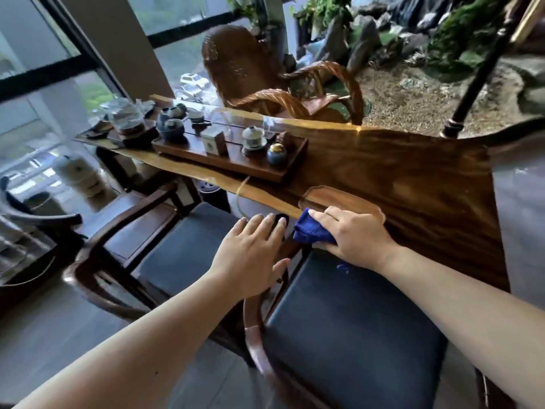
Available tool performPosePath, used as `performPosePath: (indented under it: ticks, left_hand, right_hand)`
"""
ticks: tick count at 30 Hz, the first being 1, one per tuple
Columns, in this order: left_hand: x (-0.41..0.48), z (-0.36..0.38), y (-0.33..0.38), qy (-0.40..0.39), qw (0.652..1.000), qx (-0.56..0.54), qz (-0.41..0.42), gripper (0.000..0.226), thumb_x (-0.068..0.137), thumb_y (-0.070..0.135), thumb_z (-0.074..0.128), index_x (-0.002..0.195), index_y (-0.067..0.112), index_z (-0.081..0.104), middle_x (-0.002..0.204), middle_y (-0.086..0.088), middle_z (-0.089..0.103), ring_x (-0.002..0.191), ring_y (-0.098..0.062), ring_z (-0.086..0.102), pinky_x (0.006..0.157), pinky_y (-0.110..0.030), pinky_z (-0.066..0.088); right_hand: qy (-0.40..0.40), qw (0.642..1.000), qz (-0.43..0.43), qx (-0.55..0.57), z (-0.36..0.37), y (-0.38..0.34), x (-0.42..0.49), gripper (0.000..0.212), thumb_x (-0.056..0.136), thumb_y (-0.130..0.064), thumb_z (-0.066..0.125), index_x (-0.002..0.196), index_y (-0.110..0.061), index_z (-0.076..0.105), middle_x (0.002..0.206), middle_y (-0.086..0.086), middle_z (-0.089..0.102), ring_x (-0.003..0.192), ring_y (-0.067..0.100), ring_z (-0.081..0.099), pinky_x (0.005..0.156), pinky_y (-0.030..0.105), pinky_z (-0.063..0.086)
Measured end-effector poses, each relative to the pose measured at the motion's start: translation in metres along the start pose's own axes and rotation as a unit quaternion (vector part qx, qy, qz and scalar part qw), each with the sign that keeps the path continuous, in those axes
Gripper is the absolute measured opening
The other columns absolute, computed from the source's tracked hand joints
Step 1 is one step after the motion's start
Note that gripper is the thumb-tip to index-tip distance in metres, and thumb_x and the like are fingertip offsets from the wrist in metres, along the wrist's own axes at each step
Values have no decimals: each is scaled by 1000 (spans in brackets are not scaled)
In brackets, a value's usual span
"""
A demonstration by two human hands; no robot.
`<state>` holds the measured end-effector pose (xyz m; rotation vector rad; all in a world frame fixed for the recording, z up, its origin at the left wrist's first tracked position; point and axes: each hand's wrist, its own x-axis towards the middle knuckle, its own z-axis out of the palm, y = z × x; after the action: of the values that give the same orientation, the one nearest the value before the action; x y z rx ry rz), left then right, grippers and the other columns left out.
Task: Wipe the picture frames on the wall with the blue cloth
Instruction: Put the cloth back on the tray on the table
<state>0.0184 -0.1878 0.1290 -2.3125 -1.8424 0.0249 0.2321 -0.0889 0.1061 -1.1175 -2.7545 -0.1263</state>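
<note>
A crumpled blue cloth (311, 230) sits at the near edge of the long wooden table (413, 178), just in front of a small wooden tray (330, 196). My right hand (354, 236) is closed over the cloth, with its fingers on top of it. My left hand (253, 255) hovers flat beside it, fingers spread, over the gap between two chairs, and it holds nothing. No picture frame or wall is visible from here.
A tea tray (230, 160) with cups and small pots stands at the table's left. Two dark-cushioned wooden chairs (339, 329) are pushed in below my arms. A wicker chair (250, 69) and an indoor rock garden (427, 84) lie beyond; windows fill the left.
</note>
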Motion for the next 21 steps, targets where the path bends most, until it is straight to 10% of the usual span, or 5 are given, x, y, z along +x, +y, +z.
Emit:
performPosePath:
  ticks: [21]
  left_hand:
    - [138,171,47,-73,994,-71,-39,69,86,52,45,140,9,41,135,-10,55,122,-30,51,99,-42,42]
  right_hand:
    - [-42,996,80,20,214,171,99,63,82,-24,59,140,-12,40,125,18,51,108,38,48,83,47,42]
